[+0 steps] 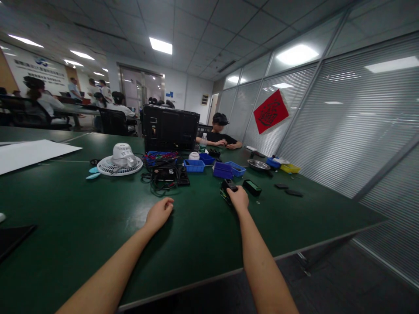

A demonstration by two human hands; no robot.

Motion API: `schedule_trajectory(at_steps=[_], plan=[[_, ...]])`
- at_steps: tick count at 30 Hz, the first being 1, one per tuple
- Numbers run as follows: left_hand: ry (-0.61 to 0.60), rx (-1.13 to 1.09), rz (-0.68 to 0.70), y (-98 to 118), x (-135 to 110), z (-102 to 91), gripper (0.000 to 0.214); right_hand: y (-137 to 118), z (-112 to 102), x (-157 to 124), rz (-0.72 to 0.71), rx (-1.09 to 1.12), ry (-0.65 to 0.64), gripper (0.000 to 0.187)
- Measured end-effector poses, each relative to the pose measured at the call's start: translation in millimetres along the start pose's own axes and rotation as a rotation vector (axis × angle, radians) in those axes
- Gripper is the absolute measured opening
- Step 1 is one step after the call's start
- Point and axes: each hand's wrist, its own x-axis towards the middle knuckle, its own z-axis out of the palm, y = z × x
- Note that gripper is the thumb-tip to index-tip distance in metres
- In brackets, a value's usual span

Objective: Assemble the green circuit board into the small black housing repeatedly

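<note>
My right hand [239,199] is closed around a small black boxy device [229,185], and a green edge shows beneath it near the tabletop. Part of this device is hidden by my fingers. Just right of it lies a black box with a green inside or face [252,187]. My left hand [159,213] rests on the green table [196,235] with its fingers curled together and nothing seen in them. In front of that hand is a tangle of black cables around a black box [164,174].
Blue trays [194,165], a purple-blue box [223,170], a metal bowl [258,165] and a yellow tray [290,168] stand farther back. A white fan [119,165] is at left, a large black panel [170,128] behind. A person [220,131] sits across the table.
</note>
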Motion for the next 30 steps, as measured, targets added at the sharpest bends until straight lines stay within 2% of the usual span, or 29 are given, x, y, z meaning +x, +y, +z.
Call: schedule_trajectory(at_steps=[3, 5, 8, 11, 14, 19, 24, 27, 29, 30], plan=[[-0.002, 0.004, 0.001, -0.8, 0.9, 0.8, 0.026, -8.0, -9.0, -10.1, -0.097, 0.166, 0.248, 0.05], [-0.001, 0.007, 0.003, -1.8, 2.0, 1.9, 0.026, -13.8, -10.0, -17.7, -0.182, 0.248, 0.293, 0.051], [0.002, 0.014, 0.008, -3.3, 3.1, 3.0, 0.026, -22.6, -0.8, -28.0, -0.332, 0.293, 0.212, 0.049], [0.009, 0.024, 0.01, -3.1, 2.4, 2.9, 0.026, -30.3, 15.4, -36.0, -0.521, 0.224, 0.108, 0.045], [0.019, 0.042, 0.008, -2.4, 1.3, 3.1, 0.025, -36.7, 27.2, -44.3, -0.609, 0.007, 0.048, 0.044], [0.008, 0.084, 0.021, -4.6, 2.0, 6.6, 0.026, -48.8, 33.9, -64.8, -0.745, -0.376, 0.039, 0.042], [0.015, 0.104, 0.049, -5.3, 2.0, 8.4, 0.025, -63.1, 41.5, -87.0, -0.966, -0.469, -0.019, 0.027], [0.015, 0.106, 0.061, -5.6, 1.6, 8.4, 0.025, -68.0, 36.5, -90.2, -1.014, -0.395, -0.02, 0.03], [0.013, 0.106, 0.064, -6.5, 1.0, 8.4, 0.025, -65.0, 26.7, -83.4, -0.952, -0.323, 0.033, 0.036], [0.015, 0.106, 0.066, -6.8, 0.7, 8.6, 0.025, -60.9, 20.7, -77.2, -0.876, -0.296, 0.073, 0.037]])
